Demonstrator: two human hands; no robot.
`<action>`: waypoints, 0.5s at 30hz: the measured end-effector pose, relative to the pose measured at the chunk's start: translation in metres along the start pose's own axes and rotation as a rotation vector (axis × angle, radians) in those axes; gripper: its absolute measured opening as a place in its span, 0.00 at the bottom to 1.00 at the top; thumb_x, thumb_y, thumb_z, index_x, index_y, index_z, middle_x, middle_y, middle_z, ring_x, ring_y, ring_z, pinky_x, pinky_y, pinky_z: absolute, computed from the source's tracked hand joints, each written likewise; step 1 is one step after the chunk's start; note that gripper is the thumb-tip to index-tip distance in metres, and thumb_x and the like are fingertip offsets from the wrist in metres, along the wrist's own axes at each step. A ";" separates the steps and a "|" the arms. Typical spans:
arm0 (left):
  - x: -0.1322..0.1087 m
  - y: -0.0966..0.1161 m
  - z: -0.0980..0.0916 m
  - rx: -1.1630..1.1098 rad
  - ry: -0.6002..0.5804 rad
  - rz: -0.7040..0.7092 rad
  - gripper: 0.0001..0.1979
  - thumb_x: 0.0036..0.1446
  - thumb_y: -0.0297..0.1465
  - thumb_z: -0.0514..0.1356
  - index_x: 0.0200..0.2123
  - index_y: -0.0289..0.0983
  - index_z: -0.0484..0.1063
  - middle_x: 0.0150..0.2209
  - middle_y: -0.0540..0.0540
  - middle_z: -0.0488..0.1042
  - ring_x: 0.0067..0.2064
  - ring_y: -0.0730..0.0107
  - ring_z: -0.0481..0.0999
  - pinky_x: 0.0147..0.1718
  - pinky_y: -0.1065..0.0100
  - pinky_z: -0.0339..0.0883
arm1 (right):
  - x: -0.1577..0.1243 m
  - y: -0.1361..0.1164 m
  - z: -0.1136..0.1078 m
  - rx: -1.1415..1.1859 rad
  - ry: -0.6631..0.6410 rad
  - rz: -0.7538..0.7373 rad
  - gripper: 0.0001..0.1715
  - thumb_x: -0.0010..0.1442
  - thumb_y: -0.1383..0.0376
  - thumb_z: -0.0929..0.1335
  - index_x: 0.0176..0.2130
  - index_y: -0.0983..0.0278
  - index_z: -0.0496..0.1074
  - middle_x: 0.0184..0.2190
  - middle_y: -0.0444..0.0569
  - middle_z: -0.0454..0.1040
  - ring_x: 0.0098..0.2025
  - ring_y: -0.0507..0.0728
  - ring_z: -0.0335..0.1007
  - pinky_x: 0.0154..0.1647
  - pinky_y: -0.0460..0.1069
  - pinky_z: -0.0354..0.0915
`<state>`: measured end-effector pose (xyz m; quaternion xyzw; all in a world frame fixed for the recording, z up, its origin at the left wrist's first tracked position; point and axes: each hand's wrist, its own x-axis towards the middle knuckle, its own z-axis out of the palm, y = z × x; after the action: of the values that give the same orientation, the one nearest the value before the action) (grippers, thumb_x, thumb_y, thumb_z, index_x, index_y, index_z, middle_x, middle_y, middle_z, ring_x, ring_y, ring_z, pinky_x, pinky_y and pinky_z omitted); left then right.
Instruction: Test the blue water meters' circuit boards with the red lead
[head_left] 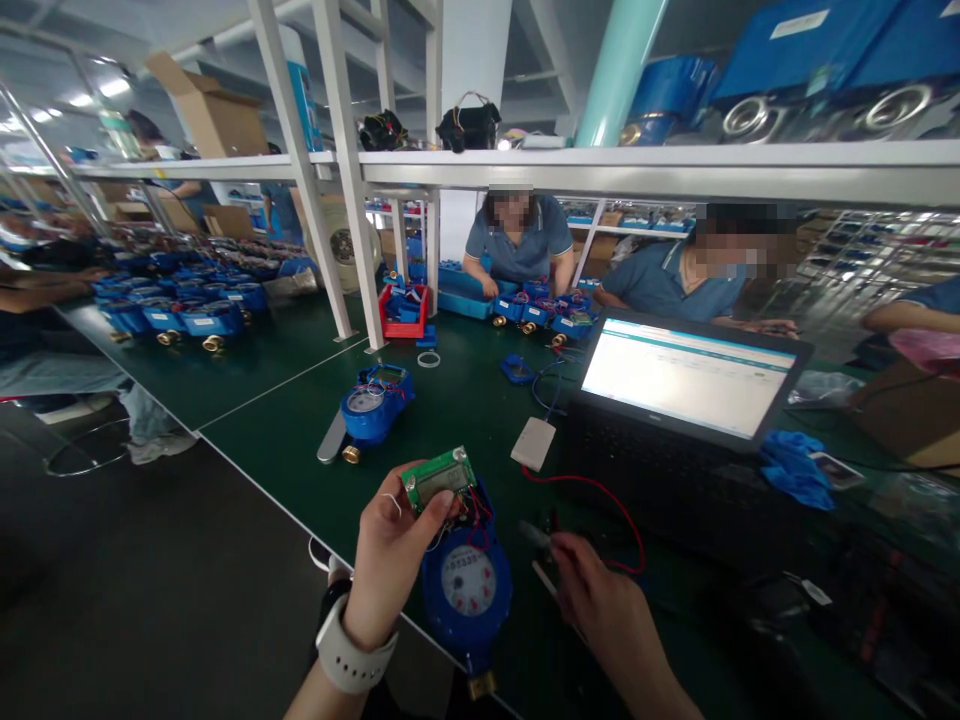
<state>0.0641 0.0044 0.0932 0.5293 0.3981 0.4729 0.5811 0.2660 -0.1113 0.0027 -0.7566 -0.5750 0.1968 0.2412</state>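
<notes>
- Green circuit board [439, 478], with a small display on its face, sits pinched in the grip of the left hand [390, 560], fingers closed on its lower edge; a white watch [349, 655] bands that wrist.
- Thin red and black wires run from the board down into a blue water meter [466, 580], which lies on the tabletop [262, 420] just below the board, its round white dial facing up and a brass fitting at its near end.
- Right hand [600, 600] is clenched around a slim tool [544, 560] whose tip points toward the meter; a red lead [615, 500] curves away from that spot across the dark green surface.
- Just beyond lies a small white box [533, 443], and to the right an open laptop [686, 375] with a lit screen.
- Farther left on the tabletop rests a second blue meter [375, 402].
- Well apart, at the far side, two people in blue shirts sit behind more blue meters [544, 310], and rows of them [180, 300] fill the left.
</notes>
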 end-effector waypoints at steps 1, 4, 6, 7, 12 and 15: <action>0.000 0.000 0.001 0.011 -0.007 -0.005 0.16 0.49 0.34 0.68 0.41 0.37 0.70 0.33 0.51 0.78 0.34 0.75 0.78 0.35 0.76 0.75 | -0.001 0.001 -0.001 0.159 0.072 -0.002 0.17 0.69 0.60 0.56 0.49 0.61 0.69 0.30 0.47 0.80 0.28 0.55 0.79 0.27 0.45 0.75; -0.001 0.001 0.004 0.053 -0.025 -0.027 0.17 0.48 0.34 0.69 0.41 0.37 0.70 0.35 0.50 0.78 0.35 0.73 0.78 0.36 0.74 0.75 | 0.001 -0.002 -0.005 0.539 0.311 0.016 0.16 0.66 0.55 0.62 0.46 0.60 0.71 0.43 0.51 0.79 0.40 0.57 0.79 0.41 0.48 0.77; -0.002 0.001 0.006 0.083 -0.036 -0.044 0.19 0.49 0.35 0.68 0.42 0.37 0.69 0.34 0.50 0.77 0.33 0.74 0.77 0.33 0.74 0.75 | 0.005 -0.011 -0.008 0.741 0.440 0.045 0.13 0.62 0.55 0.67 0.43 0.59 0.71 0.44 0.51 0.78 0.41 0.58 0.79 0.40 0.49 0.77; -0.002 0.002 0.007 0.100 -0.046 -0.051 0.19 0.49 0.36 0.67 0.43 0.37 0.68 0.33 0.50 0.77 0.32 0.74 0.77 0.32 0.74 0.74 | 0.007 -0.017 -0.010 0.845 0.482 0.049 0.11 0.60 0.57 0.69 0.41 0.59 0.71 0.43 0.50 0.78 0.41 0.58 0.79 0.39 0.49 0.78; -0.005 0.003 0.010 0.198 -0.107 -0.080 0.14 0.54 0.38 0.63 0.39 0.36 0.66 0.27 0.52 0.74 0.27 0.75 0.73 0.25 0.75 0.68 | 0.020 -0.052 -0.024 1.161 0.516 -0.096 0.12 0.59 0.66 0.71 0.44 0.58 0.70 0.42 0.46 0.78 0.43 0.56 0.78 0.41 0.46 0.77; -0.007 0.002 0.010 0.250 -0.123 -0.079 0.12 0.56 0.38 0.61 0.36 0.37 0.65 0.27 0.53 0.72 0.26 0.76 0.69 0.24 0.75 0.64 | 0.025 -0.069 -0.027 1.202 0.476 -0.221 0.15 0.59 0.70 0.71 0.45 0.56 0.71 0.42 0.45 0.79 0.45 0.55 0.77 0.44 0.45 0.75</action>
<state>0.0718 -0.0047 0.0963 0.6093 0.4381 0.3631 0.5523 0.2346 -0.0761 0.0650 -0.4491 -0.3700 0.2850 0.7617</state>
